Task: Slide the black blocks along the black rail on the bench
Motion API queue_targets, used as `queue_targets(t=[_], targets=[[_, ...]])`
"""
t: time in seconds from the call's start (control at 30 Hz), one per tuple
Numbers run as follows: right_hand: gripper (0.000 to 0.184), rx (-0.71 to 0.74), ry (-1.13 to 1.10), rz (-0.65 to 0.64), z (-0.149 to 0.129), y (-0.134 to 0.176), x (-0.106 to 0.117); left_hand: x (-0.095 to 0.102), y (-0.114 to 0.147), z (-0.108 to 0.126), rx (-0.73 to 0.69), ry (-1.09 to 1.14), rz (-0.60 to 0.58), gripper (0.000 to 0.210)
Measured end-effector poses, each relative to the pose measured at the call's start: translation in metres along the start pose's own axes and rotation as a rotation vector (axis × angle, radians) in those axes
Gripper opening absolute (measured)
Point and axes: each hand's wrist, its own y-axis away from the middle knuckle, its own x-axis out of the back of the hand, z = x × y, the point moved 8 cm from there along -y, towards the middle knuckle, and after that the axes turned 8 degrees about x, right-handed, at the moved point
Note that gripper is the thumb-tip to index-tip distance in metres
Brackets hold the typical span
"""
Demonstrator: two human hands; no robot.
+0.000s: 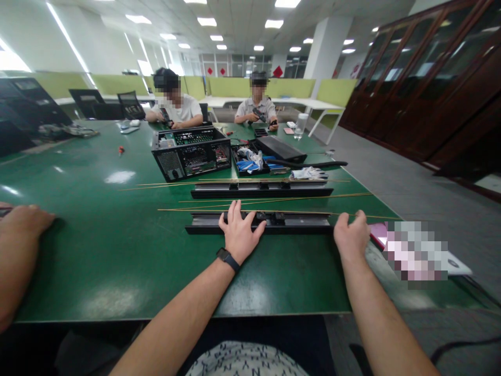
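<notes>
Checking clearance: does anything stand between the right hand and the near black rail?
Nothing visible does. The right hand is at the right end of the near black rail; thin yellow rods lie beyond it.

1. Left hand (237,235), near the middle of the frame: bare, ungloved, with slim fingers
2. Smartwatch (223,254), just below that hand, on the left wrist: a dark case with rounded corners and a dark, glossy face; any markings are too small to read
3. Watch strap (235,263): dark, plain, smooth-looking and fairly narrow, around the wrist
4. Right hand (350,235), right of centre: bare, as is the wrist below it
5. Both forearms, running to the bottom edge: bare as far as they show
6. Shirt (246,360), bottom centre: pale grey-white cloth printed with scattered black capital letters, N and Y among them
</notes>
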Motion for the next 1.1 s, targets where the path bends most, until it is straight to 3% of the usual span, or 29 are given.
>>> queue_targets(t=[0.17,0.47,0.63,1.1], targets=[[0.060,-0.004,-0.010,-0.028,0.000,0.002,-0.001,0.001,0.000,0.001,-0.008,0.000,0.007,0.037],[0.046,0.293,-0.039,0.018,-0.036,0.017,0.001,0.000,0.000,0.001,-0.002,-0.001,0.005,0.037],[0.043,0.428,-0.093,-0.069,-0.059,0.029,-0.005,0.000,0.001,0.002,-0.010,-0.009,0.008,0.037],[0.050,0.714,-0.165,-0.203,-0.093,0.058,-0.016,0.001,0.000,0.002,-0.001,-0.012,-0.002,0.037]])
